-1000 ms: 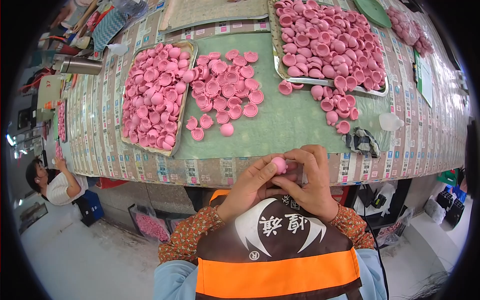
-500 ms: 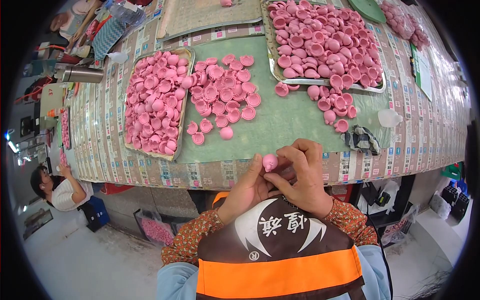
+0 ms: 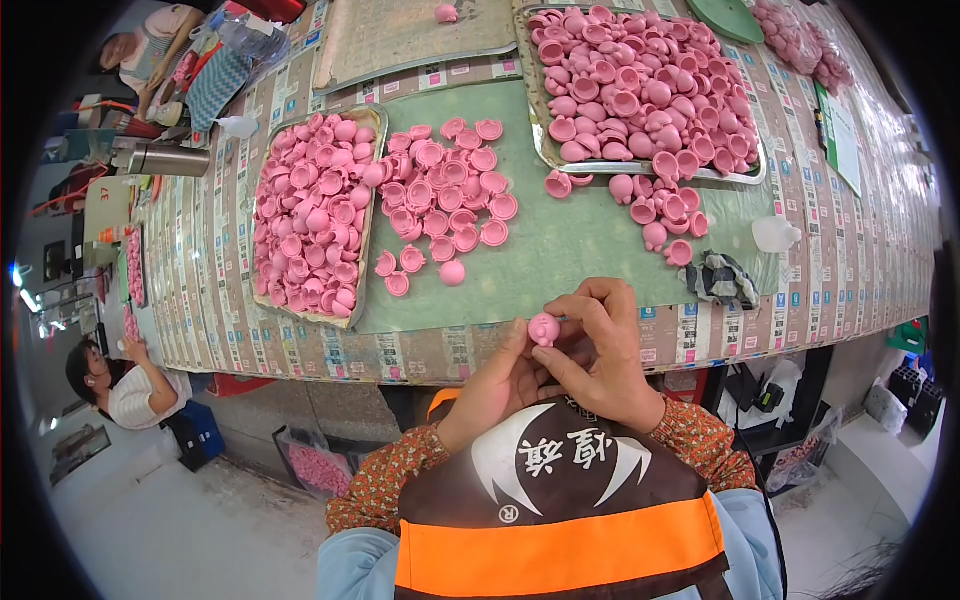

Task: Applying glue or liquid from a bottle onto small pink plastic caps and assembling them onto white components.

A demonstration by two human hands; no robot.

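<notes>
Just over the table's near edge, a small round pink plastic piece (image 3: 544, 329) with little bumps is pinched between my two hands. My right hand (image 3: 608, 350) grips it with thumb and bent fingers from the right. My left hand (image 3: 497, 388) has its thumb against the piece's left side, its other fingers curled below and partly hidden. Beyond my hands, many hollow pink half-shells (image 3: 452, 190) lie loose on a green mat (image 3: 570, 255). A metal tray (image 3: 590, 167) at the back right and another tray (image 3: 381, 125) at the left are heaped with similar pieces.
A crumpled dark grey-and-white cloth (image 3: 722, 281) and a small translucent white bottle (image 3: 776, 235) lie at the right. A steel flask (image 3: 168, 160) rests at the far left. One person (image 3: 130, 385) sits at the left; another (image 3: 155, 55) works at the far left.
The pink piece has turned slightly in my fingers, showing more of its bumpy side. My hands stay nearly in place, and the view has shifted a little.
</notes>
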